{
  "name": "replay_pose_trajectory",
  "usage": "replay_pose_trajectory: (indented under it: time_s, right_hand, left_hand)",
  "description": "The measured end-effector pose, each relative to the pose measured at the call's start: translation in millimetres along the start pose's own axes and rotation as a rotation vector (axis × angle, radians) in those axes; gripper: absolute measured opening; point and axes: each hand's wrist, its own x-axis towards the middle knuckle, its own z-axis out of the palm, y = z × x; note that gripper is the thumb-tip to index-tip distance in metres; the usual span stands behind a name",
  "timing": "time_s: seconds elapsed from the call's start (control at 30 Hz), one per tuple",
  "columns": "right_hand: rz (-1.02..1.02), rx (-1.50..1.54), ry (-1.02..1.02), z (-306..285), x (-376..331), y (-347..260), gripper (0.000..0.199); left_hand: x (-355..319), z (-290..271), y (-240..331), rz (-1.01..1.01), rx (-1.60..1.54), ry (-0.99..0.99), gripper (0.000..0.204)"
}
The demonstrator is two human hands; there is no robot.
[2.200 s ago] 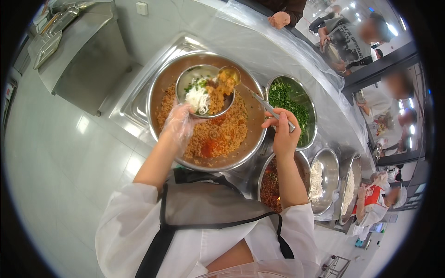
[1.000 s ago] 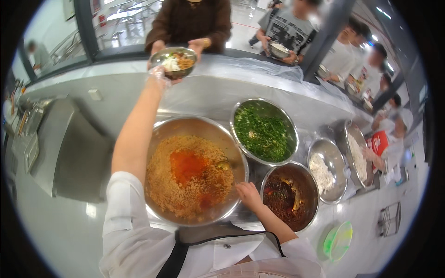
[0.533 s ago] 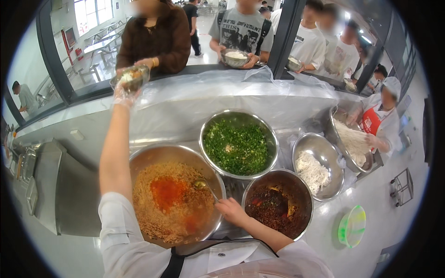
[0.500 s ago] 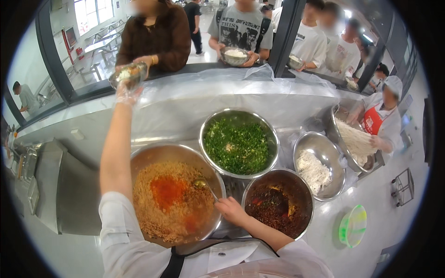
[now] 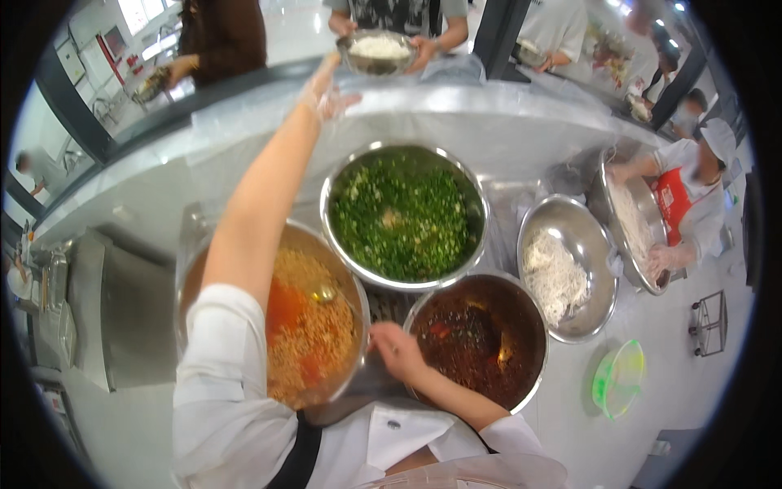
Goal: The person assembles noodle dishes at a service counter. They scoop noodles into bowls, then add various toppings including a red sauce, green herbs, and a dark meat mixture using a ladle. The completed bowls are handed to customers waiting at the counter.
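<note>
My left hand point(image 5: 328, 96), in a clear plastic glove, reaches far forward with its fingers apart and nothing in them. Just beyond its fingertips is a steel bowl of white food point(image 5: 378, 52), held by a person across the counter. At the rim of the large steel bowl of orange-brown crumbly food point(image 5: 319, 346), my right hand point(image 5: 397, 349) has its fingers closed around the handle end of a spoon point(image 5: 323, 293). The spoon's bowl rests on the crumbly food, near a red patch. My left forearm covers part of that large bowl.
Chopped greens fill a steel bowl point(image 5: 403, 216) in the middle; a dark red-brown sauce bowl point(image 5: 481, 342) stands nearer. Shredded white food lies in a bowl point(image 5: 562, 277) at right. A co-worker point(image 5: 680, 191) handles a pan there. Window posts point(image 5: 498, 41) divide the counter.
My left hand has let go of the bowl at the far left and moved right toward another person's bowl. The first person has drawn that bowl away. My view has shifted.
</note>
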Motion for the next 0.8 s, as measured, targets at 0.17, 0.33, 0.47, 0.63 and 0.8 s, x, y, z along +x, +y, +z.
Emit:
replay_pose_trajectory:
  time_s: [0.17, 0.33, 0.47, 0.63, 0.8]
  right_hand:
    - [0.228, 0.145, 0.032, -15, 8, -8, 0.011]
    - [-0.007, -0.156, -0.118, -2, 9, 11, 0.014]
    - [-0.286, -0.435, -0.128, 21, 29, 20, 0.019]
    - [-0.469, -0.587, -0.307, 56, 47, 29, 0.016]
    - [-0.116, -0.389, -0.316, 77, 38, 28, 0.014]
  left_hand:
    - [57, -1, -23, -0.049, 0.053, -0.231, 0.038]
    - [92, -78, -38, -0.15, -0.195, -0.454, 0.041]
    - [21, -81, -38, -0.051, -0.201, -0.539, 0.046]
    - [-119, -160, -16, 0.347, 0.288, -0.257, 0.038]
    - [-273, -222, -33, 0.101, 0.117, 0.573, 0.018]
